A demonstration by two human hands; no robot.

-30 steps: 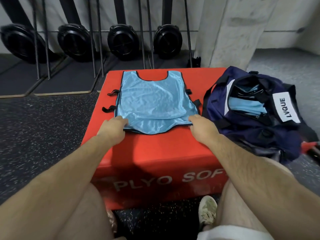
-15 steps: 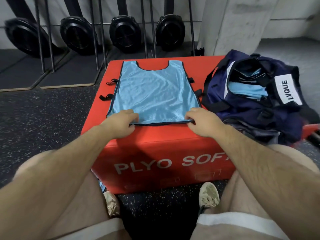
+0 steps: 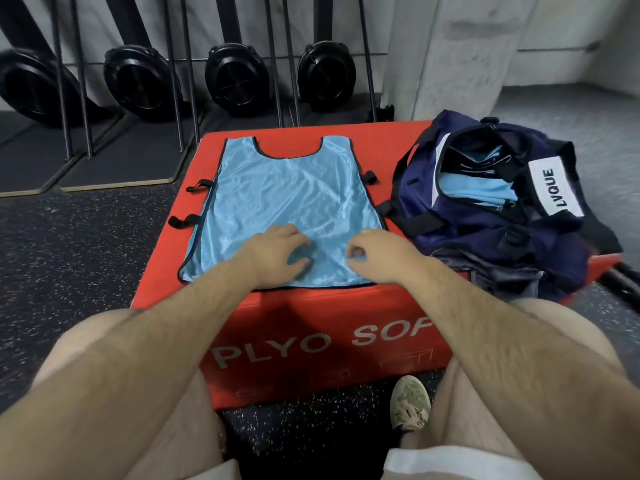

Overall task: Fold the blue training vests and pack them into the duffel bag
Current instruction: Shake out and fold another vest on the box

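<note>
Here, left hand (image 3: 277, 252) flat on vest (image 3: 291, 195), right hand (image 3: 379, 256) curled, its grip unclear.

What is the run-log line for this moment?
vest: flat, unfolded, on red box | left hand: rests on vest | right hand: curled over vest, grip unclear | duffel bag: open, blue vests inside

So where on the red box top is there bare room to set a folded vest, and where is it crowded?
Best patch: the far right corner of the plyo box, between the vest and the duffel bag. A smaller patch is the near left corner beside the hem. The left margin holds strap tabs; the bag fills the right.
</note>
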